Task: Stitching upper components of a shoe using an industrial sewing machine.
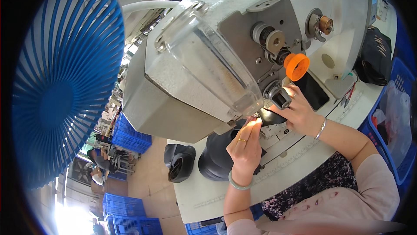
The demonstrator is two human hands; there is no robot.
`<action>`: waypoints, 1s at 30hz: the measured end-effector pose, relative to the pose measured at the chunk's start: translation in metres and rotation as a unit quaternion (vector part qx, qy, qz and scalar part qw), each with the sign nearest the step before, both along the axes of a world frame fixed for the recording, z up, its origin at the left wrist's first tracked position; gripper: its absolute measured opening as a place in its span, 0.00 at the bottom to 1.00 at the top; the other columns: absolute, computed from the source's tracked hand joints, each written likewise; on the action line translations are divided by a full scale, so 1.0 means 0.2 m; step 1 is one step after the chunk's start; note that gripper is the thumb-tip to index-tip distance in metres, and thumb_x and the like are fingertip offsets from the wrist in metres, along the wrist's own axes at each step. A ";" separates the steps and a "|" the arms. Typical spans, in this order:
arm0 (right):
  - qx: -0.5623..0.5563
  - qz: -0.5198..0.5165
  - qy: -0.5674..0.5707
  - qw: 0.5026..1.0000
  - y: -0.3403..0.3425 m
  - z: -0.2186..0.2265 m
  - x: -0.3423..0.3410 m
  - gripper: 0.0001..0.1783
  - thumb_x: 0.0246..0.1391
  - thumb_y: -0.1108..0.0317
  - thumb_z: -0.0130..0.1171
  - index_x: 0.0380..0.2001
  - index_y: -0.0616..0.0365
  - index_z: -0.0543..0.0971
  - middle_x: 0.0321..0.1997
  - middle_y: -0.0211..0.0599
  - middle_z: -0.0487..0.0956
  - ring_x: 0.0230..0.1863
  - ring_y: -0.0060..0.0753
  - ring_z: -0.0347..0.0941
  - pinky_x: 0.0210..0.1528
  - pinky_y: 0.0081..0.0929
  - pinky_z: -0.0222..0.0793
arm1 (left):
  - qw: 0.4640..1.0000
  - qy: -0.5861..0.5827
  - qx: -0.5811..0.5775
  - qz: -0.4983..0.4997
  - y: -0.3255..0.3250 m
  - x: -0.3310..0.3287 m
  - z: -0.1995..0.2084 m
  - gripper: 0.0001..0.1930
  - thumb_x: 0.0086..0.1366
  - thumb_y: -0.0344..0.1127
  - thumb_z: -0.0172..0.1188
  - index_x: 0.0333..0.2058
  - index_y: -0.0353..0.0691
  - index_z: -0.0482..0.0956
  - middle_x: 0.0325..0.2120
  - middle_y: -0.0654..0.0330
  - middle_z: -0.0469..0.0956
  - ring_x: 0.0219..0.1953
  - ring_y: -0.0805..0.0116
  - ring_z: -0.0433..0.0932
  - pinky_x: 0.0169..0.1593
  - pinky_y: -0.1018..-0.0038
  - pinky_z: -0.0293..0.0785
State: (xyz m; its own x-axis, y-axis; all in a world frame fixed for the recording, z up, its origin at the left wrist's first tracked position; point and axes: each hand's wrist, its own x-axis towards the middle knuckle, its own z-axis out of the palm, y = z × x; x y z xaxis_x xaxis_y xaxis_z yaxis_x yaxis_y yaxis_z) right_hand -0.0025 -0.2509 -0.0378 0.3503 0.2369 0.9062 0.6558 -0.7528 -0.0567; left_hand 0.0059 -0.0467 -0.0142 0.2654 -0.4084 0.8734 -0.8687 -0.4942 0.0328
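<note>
A large white sewing machine (pixel 167 92) stands in front of me, its needle area lit. A black leather-like piece (pixel 271 118) lies under the needle area on the machine bed. My left hand (pixel 246 144), wearing a ring and a bangle, pinches the edge of this piece close to the needle. On the far side, my right hand (pixel 300 111) is closed on the same piece, fingers partly hidden behind the metal guide. More black leather-like material (pixel 217 157) bulges on the table left of my left hand. The needle itself is hidden by the machine head.
A clear plastic guard (pixel 208 57) and an orange knob (pixel 296 66) project over my hands. A dark phone-like slab (pixel 313 91) and small scissors (pixel 348 96) lie to the right. Another black piece (pixel 179 162) sits at the table's left edge. A blue fan (pixel 56 105) is at far left.
</note>
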 end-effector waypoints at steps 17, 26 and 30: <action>0.016 0.055 -0.027 0.998 -0.04 -0.03 0.12 0.26 0.27 0.82 0.61 0.38 0.55 0.78 0.47 0.39 0.79 0.57 0.50 0.74 0.59 0.51 0.68 | 1.000 -0.029 0.004 0.011 0.00 0.02 -0.02 0.13 0.50 0.15 0.64 0.35 0.32 0.86 0.32 0.56 0.84 0.36 0.60 0.87 0.39 0.73 0.82; 0.003 0.054 0.007 0.999 -0.05 -0.04 0.16 0.25 0.25 0.82 0.64 0.36 0.55 0.77 0.43 0.37 0.78 0.59 0.50 0.72 0.59 0.55 0.68 | 0.998 -0.057 -0.021 0.012 -0.01 0.07 -0.04 0.13 0.49 0.13 0.63 0.34 0.33 0.86 0.30 0.55 0.84 0.34 0.59 0.87 0.38 0.73 0.83; 0.004 0.057 0.001 0.998 -0.06 -0.04 0.21 0.26 0.24 0.82 0.65 0.35 0.56 0.77 0.41 0.37 0.79 0.60 0.51 0.70 0.61 0.54 0.67 | 0.998 -0.057 -0.037 0.002 0.00 0.11 -0.06 0.13 0.48 0.13 0.64 0.33 0.34 0.85 0.31 0.54 0.85 0.33 0.58 0.87 0.37 0.72 0.83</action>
